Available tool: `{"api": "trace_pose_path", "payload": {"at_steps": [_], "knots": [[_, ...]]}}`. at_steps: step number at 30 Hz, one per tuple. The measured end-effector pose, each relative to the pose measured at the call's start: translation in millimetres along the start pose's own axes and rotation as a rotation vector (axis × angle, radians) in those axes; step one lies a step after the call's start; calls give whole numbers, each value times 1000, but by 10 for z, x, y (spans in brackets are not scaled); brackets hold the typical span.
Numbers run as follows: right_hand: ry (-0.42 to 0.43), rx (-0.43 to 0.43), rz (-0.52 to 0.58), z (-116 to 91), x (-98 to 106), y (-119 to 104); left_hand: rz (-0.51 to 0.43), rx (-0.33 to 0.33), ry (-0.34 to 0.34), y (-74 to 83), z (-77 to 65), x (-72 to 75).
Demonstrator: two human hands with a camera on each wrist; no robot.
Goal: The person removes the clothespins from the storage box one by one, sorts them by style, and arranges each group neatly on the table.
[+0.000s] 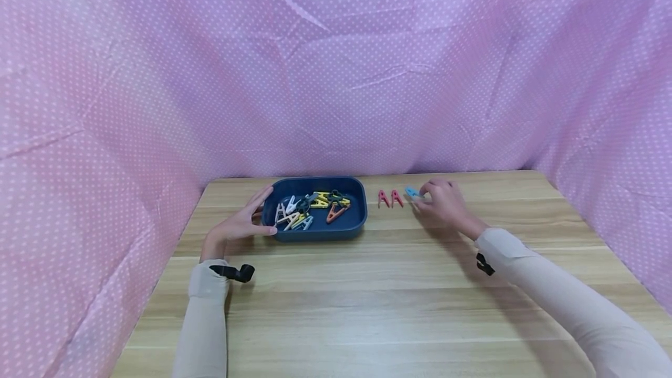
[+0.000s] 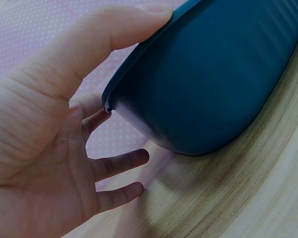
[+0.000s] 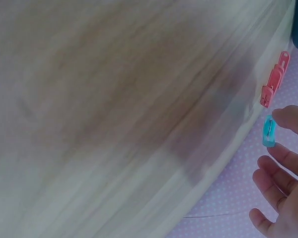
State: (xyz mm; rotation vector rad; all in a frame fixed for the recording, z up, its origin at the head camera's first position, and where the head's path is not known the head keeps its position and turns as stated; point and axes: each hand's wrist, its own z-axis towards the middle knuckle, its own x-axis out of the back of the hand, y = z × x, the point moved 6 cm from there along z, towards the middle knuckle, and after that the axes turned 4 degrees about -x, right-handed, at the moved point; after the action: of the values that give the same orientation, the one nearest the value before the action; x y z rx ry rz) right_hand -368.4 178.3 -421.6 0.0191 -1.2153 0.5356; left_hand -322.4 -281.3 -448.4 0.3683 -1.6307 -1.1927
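We list, at the centre of the head view, one dark blue tray, holding a loose heap of clips, among them a white clip, yellow clips and an orange clip, this last toward the tray's right side. Left hand, left of centre: fingers spread and mostly straight at the tray's left end, thumb resting on the rim, as we see at the top of the left wrist view. Two red clips, right of the tray, side by side and apart. Right hand, right of centre: thumb and index finger pinching one light blue clip, just right of the red pair; the other fingers bend loosely, clear of it. Beneath, we enter a wood-grained table; behind, a pink dotted cloth filling the upper frame.
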Motion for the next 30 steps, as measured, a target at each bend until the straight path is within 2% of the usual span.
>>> {"api": "trace_pose_path", "payload": {"at_steps": [12,22,30], "knots": [[-10,-3,-4,58,-82,43,-31,-9,2,-5,13,17],[-63,-36,5,52,-145,50,-25,8,-3,-19,22,17],[-88,-45,-28,34,-181,19,5,11,-5,-16,-3,-2]]}}
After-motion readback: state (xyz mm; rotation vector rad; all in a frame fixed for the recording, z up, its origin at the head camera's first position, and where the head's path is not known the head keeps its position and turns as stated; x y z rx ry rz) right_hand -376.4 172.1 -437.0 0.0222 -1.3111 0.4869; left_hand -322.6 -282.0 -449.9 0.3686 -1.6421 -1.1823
